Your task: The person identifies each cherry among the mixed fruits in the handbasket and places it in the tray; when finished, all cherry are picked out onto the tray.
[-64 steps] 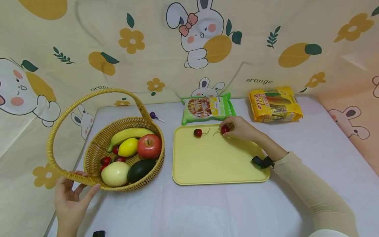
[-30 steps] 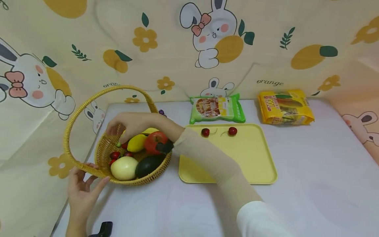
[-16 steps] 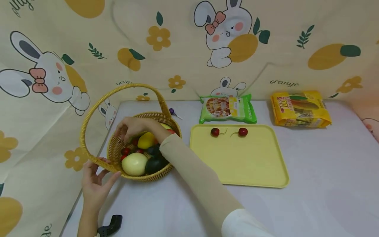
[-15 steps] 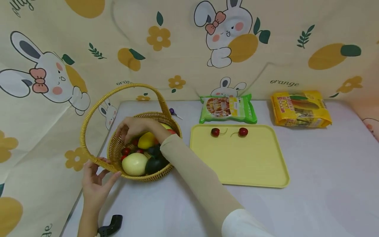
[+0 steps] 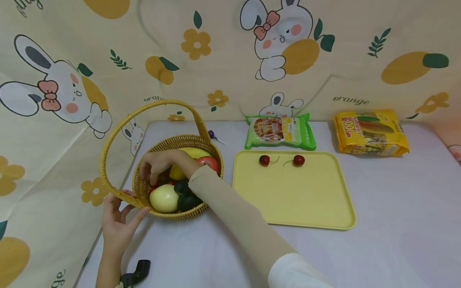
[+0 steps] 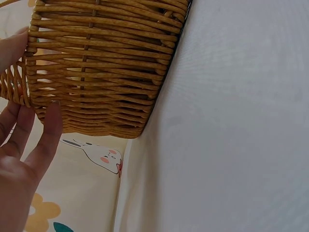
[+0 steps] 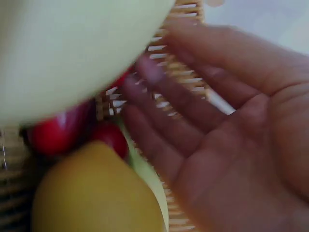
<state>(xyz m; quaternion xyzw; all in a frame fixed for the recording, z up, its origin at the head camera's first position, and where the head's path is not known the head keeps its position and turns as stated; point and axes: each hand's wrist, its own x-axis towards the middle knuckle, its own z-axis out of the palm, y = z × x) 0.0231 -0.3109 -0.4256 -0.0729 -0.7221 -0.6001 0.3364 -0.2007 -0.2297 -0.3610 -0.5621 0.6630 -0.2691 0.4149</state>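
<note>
A wicker basket [image 5: 173,142] with a tall handle holds fruit at the left in the head view. My left hand [image 5: 117,226] grips its near-left rim at the handle's base; the left wrist view shows fingers against the weave [image 6: 96,67]. Inside the basket, my right hand [image 5: 158,164] reaches down beside the pale round fruit [image 5: 163,198]. In the right wrist view its spread fingers [image 7: 169,106] hold nothing visible, close to red cherries [image 7: 111,137] and a lemon [image 7: 96,188]. Two stemmed cherries, one left [image 5: 264,160] and one right [image 5: 298,160], lie on the yellow tray [image 5: 295,200].
A banana [image 5: 194,152], a red apple [image 5: 209,162] and a dark green fruit [image 5: 188,203] share the basket. Behind it lies a purple lollipop [image 5: 211,134]. Green [image 5: 281,132] and yellow [image 5: 372,133] food packets lie along the back.
My right hand has let go of a cherry on the tray, crossed left into the basket and moved lower toward the cherries there. The left hand keeps its hold; the head view has shifted.
</note>
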